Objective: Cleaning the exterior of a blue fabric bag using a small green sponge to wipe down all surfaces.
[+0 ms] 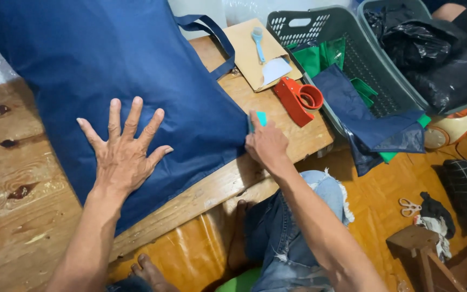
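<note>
left hand [122,154] flat, fingers spread, palm down on big navy fabric bag [109,70], pressing it to the wooden table [6,178]; right hand [266,141] closed, pinching the bag's right edge along with a small teal flat piece [260,118], can't tell what that piece is

bag: matte woven-looking cloth, lies flat over most of the tabletop, lower corner reaching the table's front edge, strap handle [214,32] looped at top right

table: rough planks, knots and dark stains, glossy worn patches

just right of the right hand: red plastic tape dispenser [298,99] on the table edge, ring-shaped core. Behind it a brown cardboard envelope [247,51] with a light blue plastic tool [258,40] and a white slip on top

beyond the table: grey perforated plastic basket [298,24] with green and navy fabric pieces, navy one draped over its rim. Second basket [406,6] holds black glossy plastic bags [433,51]

floor: orange parquet, scissors [409,206] lying near a small wooden stool [420,249]
</note>
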